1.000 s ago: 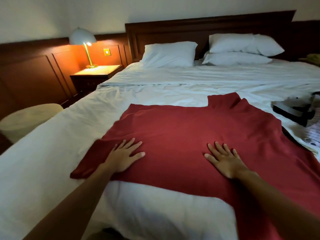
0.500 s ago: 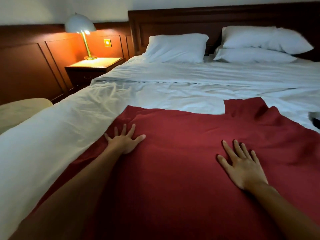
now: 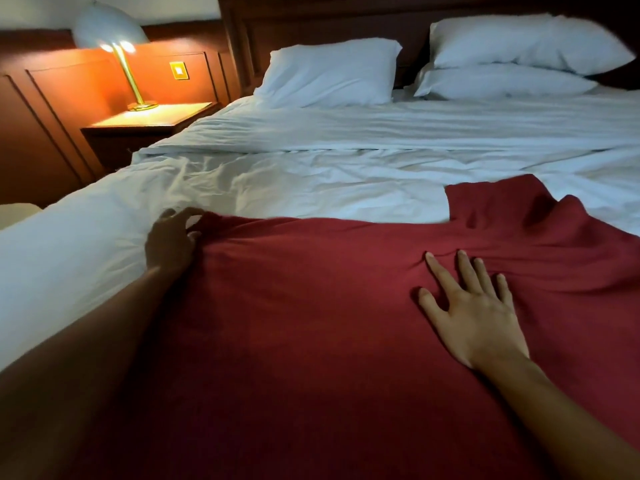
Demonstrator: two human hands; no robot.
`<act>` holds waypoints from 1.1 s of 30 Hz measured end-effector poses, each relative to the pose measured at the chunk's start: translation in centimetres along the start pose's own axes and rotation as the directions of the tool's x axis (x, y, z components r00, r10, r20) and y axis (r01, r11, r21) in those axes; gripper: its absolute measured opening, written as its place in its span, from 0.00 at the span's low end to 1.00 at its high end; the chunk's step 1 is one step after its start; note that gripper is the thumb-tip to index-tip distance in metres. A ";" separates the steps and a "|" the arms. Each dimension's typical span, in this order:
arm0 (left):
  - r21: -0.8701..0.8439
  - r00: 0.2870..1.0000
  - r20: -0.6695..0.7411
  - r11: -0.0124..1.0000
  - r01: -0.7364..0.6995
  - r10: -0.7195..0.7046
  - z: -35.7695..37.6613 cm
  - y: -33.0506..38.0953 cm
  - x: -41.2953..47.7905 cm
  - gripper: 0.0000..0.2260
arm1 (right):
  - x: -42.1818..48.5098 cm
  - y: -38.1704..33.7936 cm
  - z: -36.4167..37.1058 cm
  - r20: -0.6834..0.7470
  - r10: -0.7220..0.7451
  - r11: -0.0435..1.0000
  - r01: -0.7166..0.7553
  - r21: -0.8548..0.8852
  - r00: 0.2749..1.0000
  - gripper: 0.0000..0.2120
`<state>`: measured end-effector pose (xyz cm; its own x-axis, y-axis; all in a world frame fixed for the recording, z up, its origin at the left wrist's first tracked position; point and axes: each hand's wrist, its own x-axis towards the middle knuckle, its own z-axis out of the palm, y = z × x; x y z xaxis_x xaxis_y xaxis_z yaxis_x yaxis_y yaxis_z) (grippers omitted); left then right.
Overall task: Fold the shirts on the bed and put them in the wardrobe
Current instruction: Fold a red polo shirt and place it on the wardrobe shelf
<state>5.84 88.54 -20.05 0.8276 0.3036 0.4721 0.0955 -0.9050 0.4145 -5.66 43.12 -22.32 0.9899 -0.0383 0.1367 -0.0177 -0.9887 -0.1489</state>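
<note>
A dark red shirt (image 3: 311, 306) lies spread flat over the near part of the bed (image 3: 311, 181), which has white sheets. One sleeve sticks out toward the far right. My left hand (image 3: 171, 242) is at the shirt's far left corner, fingers curled round the fabric edge. Flat on the cloth to the right lies my right hand (image 3: 474, 313), fingers spread, with small wrinkles bunched ahead of its fingertips. No wardrobe is in view.
White pillows (image 3: 329, 72) lean against the dark wooden headboard (image 3: 242, 36). A lit lamp (image 3: 114, 39) stands on the wooden nightstand (image 3: 152, 123) left of the bed. Rumpled white sheet lies between the shirt and the pillows.
The view has come closer over the bed. My left hand slid up to the shirt's far left corner and curled round its edge. My right hand slid forward, still flat.
</note>
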 end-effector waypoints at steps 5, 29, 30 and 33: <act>0.090 0.987 -0.009 0.984 -0.156 0.158 0.8 2.3 1.0 0.18 | -0.1 -0.1 0.3 -0.013 0.015 1.000 -0.015 -0.007 1.000 0.33; -0.267 0.618 0.521 0.800 -0.538 0.589 12.7 36.2 -12.8 0.33 | 2.9 18.4 -3.9 0.042 0.234 0.971 -0.231 -0.070 0.971 0.39; -0.227 0.592 0.568 0.800 -0.555 0.572 13.4 37.3 -12.1 0.31 | 3.0 18.5 -3.7 0.025 0.231 0.972 -0.230 -0.035 0.973 0.38; -0.003 0.589 0.634 0.763 -0.646 0.502 16.1 41.3 -10.5 0.35 | 3.4 19.2 -3.6 -0.005 0.212 0.976 -0.212 0.050 0.977 0.36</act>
<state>10.04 43.21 -20.45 0.8859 -0.4639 -0.0069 -0.4638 -0.8858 0.0134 -3.10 23.47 -21.21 0.9628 -0.2483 0.1071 -0.2201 -0.9497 -0.2230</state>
